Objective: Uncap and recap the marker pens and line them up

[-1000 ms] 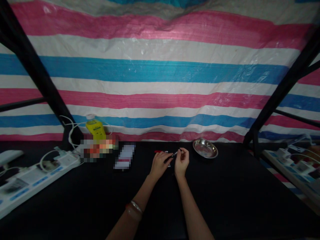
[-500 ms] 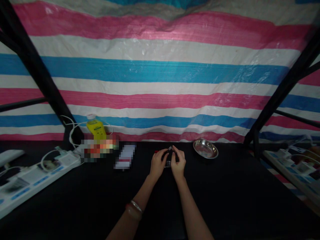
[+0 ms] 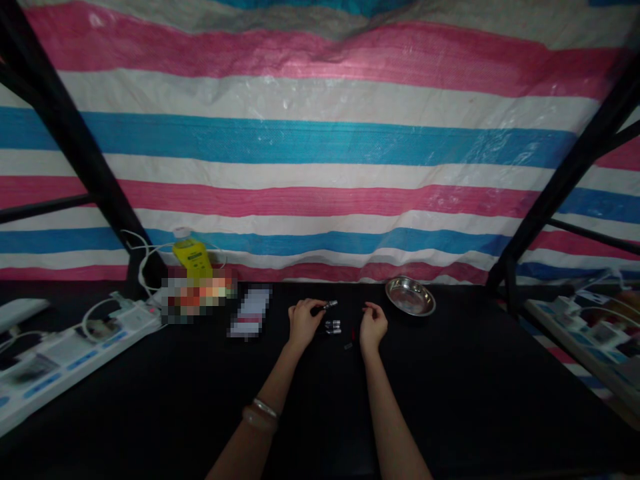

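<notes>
Our left hand (image 3: 305,324) pinches a small silver-tipped piece (image 3: 331,305) at its two o'clock, likely by the dark end to keep the bright end clear. Two like pieces (image 3: 333,324) lie at that hand's three o'clock, probably set between our hands for reach. Right hand (image 3: 373,328) curled; we cannot tell if it holds anything. Red sliver (image 3: 353,334) at its nine, steel dish (image 3: 411,297) at its two. Half a second ago our hands nearly met; now they stand apart.
</notes>
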Action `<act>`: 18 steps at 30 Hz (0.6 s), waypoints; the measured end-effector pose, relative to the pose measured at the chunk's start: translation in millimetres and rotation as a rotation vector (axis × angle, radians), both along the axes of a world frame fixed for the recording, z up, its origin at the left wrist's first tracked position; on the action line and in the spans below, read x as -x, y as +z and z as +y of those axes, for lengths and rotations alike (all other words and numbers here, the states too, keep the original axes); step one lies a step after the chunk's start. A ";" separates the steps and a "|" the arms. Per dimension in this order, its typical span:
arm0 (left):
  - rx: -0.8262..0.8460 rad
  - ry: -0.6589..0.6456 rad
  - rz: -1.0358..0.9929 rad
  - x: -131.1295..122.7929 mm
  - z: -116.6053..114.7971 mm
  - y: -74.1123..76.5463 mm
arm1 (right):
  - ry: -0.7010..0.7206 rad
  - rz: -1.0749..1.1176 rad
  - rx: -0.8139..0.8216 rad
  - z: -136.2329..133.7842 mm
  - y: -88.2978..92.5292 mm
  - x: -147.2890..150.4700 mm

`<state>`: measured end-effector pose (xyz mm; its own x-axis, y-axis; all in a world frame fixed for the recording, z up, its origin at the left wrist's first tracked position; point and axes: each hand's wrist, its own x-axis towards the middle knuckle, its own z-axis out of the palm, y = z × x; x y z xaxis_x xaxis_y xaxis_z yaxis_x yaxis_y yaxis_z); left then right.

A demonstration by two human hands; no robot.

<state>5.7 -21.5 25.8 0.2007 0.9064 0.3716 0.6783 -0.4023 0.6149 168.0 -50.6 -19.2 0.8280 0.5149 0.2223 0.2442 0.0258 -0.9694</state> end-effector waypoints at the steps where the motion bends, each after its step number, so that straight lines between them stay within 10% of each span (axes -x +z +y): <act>1: 0.007 -0.015 0.017 1.4 0.6 0.7 | 0.027 -0.021 0.026 -0.6 -0.3 0.0; 11: -0.025 -0.052 0.134 8.4 4.1 -3.6 | 0.214 -0.177 0.277 -5.9 6.9 0.8; 18: -0.217 -0.144 0.138 -1.8 -11.2 8.7 | 0.605 -0.073 0.107 -22.2 7.1 -18.2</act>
<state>7.5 -32.8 34.5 0.3836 0.7671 0.5142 0.6760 -0.6126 0.4096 186.2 -72.9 -12.1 0.3668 0.9110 0.1885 0.2822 0.0841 -0.9557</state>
